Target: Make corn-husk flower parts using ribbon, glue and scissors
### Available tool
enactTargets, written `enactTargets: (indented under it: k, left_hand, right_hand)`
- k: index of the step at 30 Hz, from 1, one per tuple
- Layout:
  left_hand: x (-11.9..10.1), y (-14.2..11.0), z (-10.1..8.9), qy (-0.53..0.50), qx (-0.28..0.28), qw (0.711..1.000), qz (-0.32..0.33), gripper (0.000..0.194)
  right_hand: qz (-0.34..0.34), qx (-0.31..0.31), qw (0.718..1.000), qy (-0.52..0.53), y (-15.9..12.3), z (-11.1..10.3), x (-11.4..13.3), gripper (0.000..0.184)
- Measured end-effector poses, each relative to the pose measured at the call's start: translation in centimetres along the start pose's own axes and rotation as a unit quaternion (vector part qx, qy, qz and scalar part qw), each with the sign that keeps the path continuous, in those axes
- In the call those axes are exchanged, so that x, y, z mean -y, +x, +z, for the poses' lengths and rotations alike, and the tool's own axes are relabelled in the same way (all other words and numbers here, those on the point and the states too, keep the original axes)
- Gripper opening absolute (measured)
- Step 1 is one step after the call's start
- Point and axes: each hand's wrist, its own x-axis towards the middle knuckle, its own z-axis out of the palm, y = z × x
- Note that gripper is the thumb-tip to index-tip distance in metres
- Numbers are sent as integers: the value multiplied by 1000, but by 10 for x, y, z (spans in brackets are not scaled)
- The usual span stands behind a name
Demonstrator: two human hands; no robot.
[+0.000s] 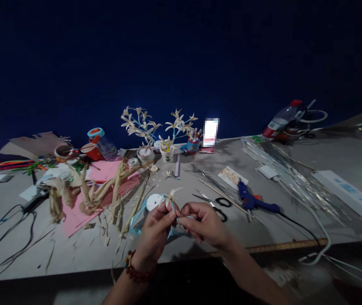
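L hand (158,222) pinching dried-husk flower (172,197) btwn thumb + fingertips, above tabletop (85,250) nr mid of front edge; R hand (204,222) fingers pinched tight on lt-blue strip (189,217). Scissors (222,202) just past R hand.

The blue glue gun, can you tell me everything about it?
The glue gun looks like dark blue plastic, with an orange trigger and a long handle pointing right. A black cord comes from the handle's end and runs toward the table's near edge. The gun lies on the grey table, right of the scissors. I can't tell if it's on.
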Motion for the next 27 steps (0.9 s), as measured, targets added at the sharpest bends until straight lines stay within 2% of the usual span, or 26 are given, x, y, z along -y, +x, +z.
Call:
enactTargets:
  k: [3, 7, 9, 14, 20, 24, 27]
  left_hand:
    - [1, 0, 0, 35, -34, 998, 32, 25]
    - [-1, -1, 0, 60, -42, 996, 42, 26]
    - [-2, -2, 1, 40, -38, 998, 35, 25]
    - [-6, -3, 1, -21, 12, 1000, 14, 23]
    - [-8, -3, 1, -10, 46, 999, 0, 21]
    - [-8, -3, 1, -13, 54, 998, 11, 18]
    - [-7, -3, 2, -29, 57, 998, 20, 18]
  right_hand:
    - [-40, -23, 998, -44, -2, 1, 0, 35]
    - [-56, -26, 996, -70, -3, 1, -2, 34]
    - [-30, -17, 998, -47, -2, 0, -3, 37]
    - [56, 35, 997, 36, 1, -1, -1, 43]
    - [81, 28, 992, 90, 1, 2, 1, 41]
    - [87, 11, 989, 117, 1, 4, -5, 41]
    - [86, 22, 989, 117, 1, 5, -4, 41]
